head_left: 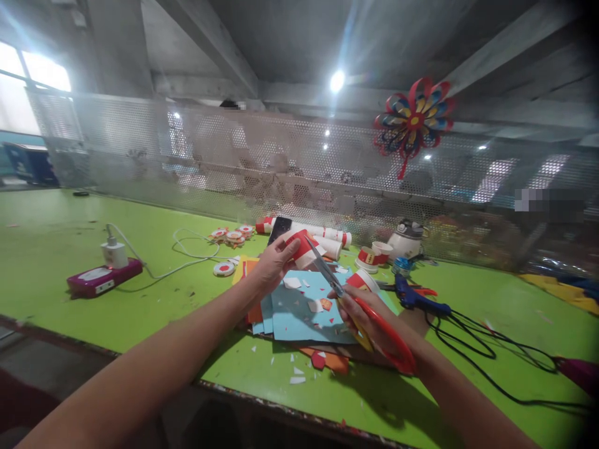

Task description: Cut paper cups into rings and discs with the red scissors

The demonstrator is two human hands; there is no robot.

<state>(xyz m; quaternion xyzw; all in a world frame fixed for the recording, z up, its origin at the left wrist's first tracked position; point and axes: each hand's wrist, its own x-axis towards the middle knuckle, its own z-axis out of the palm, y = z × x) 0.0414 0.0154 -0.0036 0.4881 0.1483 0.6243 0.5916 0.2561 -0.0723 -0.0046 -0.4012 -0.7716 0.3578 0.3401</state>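
Observation:
My left hand (276,254) pinches a red and white piece of paper cup (305,249), raised over the work pile. In my right hand (369,312) is a pair of scissors (330,274) with red handles, its blades pointing up and left against the cup piece. I cannot tell whether the blades are biting into it. Below lie sheets of light blue paper (299,315), strewn with small red and white scraps. A cut red and white cup (362,280) rests on the sheets just beyond my right hand.
Stacked paper cups (330,236) lie behind, near a phone (281,227). A blue glue gun (416,298) with black cables sits at right, a kettle (406,240) behind it. At left is a purple power strip (105,277) with a charger. A perforated screen (210,162) borders the green table (163,305).

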